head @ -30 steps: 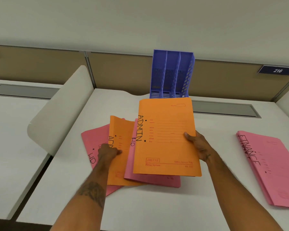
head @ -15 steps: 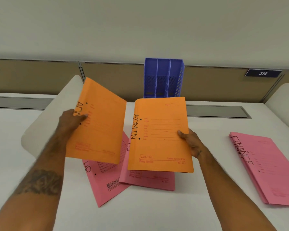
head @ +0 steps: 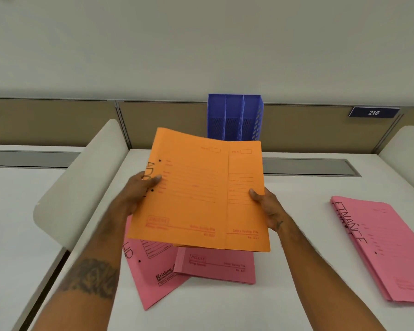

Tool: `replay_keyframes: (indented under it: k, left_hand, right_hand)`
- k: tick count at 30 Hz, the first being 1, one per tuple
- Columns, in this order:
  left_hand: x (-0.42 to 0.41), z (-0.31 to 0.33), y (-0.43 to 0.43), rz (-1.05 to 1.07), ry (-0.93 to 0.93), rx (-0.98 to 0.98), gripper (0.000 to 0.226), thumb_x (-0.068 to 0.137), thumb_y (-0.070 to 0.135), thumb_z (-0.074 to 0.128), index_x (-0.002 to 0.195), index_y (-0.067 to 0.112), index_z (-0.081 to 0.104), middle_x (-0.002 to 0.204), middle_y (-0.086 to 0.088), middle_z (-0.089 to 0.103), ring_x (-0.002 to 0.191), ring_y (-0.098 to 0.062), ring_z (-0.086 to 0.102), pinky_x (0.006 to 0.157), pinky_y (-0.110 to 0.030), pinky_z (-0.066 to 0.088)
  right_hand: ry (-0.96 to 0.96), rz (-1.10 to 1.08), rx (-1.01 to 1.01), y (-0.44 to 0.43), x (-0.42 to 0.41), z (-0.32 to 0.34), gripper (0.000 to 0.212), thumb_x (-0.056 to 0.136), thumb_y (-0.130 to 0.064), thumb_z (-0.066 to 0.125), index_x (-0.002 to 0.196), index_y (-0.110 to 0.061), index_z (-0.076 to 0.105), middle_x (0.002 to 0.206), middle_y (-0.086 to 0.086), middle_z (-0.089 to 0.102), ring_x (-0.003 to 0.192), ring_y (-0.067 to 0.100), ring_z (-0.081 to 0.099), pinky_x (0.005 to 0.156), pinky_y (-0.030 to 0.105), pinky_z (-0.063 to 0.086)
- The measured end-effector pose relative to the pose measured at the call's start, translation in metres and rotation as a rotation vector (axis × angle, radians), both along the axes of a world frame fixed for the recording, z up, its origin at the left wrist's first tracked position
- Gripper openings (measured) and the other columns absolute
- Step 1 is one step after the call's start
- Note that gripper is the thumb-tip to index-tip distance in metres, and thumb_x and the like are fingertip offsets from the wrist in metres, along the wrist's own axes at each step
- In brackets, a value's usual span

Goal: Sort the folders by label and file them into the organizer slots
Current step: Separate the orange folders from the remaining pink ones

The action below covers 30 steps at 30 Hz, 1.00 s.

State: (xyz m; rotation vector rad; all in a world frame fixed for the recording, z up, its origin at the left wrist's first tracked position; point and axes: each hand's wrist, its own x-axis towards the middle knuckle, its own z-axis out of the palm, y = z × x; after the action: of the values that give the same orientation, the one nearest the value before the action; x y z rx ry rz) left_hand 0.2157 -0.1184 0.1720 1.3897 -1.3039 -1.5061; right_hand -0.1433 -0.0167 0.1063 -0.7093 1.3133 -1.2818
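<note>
Two orange ADMIN folders overlap in the air above the desk. My left hand (head: 139, 189) grips the left edge of the upper orange folder (head: 184, 192), partly covering its label. My right hand (head: 264, 206) holds the right edge of the lower orange folder (head: 245, 194), which shows only as a strip on the right. Under them on the desk lie two pink HR folders (head: 158, 268), fanned apart. A stack of pink FINANCE folders (head: 387, 247) rests at the right. The blue organizer (head: 234, 118), with three upright slots, stands at the back of the desk.
White curved dividers rise at the left (head: 81, 177) and far right (head: 406, 142) of the white desk (head: 296, 295). A grey cable tray lid (head: 308, 167) runs along the back. A tan partition with a sign reading 216 (head: 373, 112) stands behind.
My left hand lifted the second orange folder off the desk and swung it right, laying it over the one in my right hand. The pink HR folders are now uncovered.
</note>
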Motion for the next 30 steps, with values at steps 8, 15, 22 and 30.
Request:
replay_keyframes:
  k: [8, 15, 22, 30]
  left_hand:
    - [-0.044, -0.034, 0.009, -0.077, 0.066, 0.043, 0.034, 0.090, 0.025, 0.070, 0.121, 0.017, 0.057, 0.107, -0.009, 0.075, 0.091, -0.029, 0.075, 0.076, -0.047, 0.061]
    - [-0.074, -0.041, 0.021, -0.160, 0.080, 0.001, 0.033, 0.098, 0.025, 0.058, 0.129, 0.028, 0.048, 0.115, -0.004, 0.072, 0.095, -0.025, 0.074, 0.075, -0.046, 0.062]
    - [-0.119, -0.049, 0.040, -0.238, -0.080, -0.081, 0.065, 0.098, 0.034, 0.056, 0.153, 0.034, 0.021, 0.132, 0.002, 0.060, 0.102, -0.024, 0.071, 0.081, -0.048, 0.060]
    - [-0.195, -0.056, 0.062, -0.275, -0.067, -0.086, 0.053, 0.097, 0.030, 0.059, 0.143, 0.028, 0.033, 0.129, -0.001, 0.063, 0.100, -0.021, 0.070, 0.081, -0.042, 0.060]
  right_hand:
    - [-0.018, 0.044, -0.035, 0.010, 0.013, 0.005, 0.044, 0.095, -0.041, 0.056, 0.134, -0.022, 0.053, 0.122, 0.011, 0.067, 0.108, 0.035, 0.065, 0.094, 0.061, 0.048]
    - [-0.056, -0.014, 0.005, 0.025, 0.013, 0.003, 0.055, 0.095, -0.060, 0.035, 0.127, -0.023, 0.061, 0.117, 0.013, 0.069, 0.106, 0.035, 0.067, 0.093, 0.057, 0.051]
    - [-0.044, -0.025, 0.007, 0.047, -0.021, -0.004, 0.052, 0.091, -0.052, 0.055, 0.134, -0.021, 0.053, 0.121, 0.008, 0.068, 0.108, 0.032, 0.066, 0.084, 0.051, 0.056]
    - [0.025, -0.084, 0.055, 0.067, -0.100, -0.016, 0.044, 0.091, -0.045, 0.060, 0.128, -0.021, 0.056, 0.118, 0.008, 0.069, 0.104, 0.031, 0.068, 0.089, 0.056, 0.053]
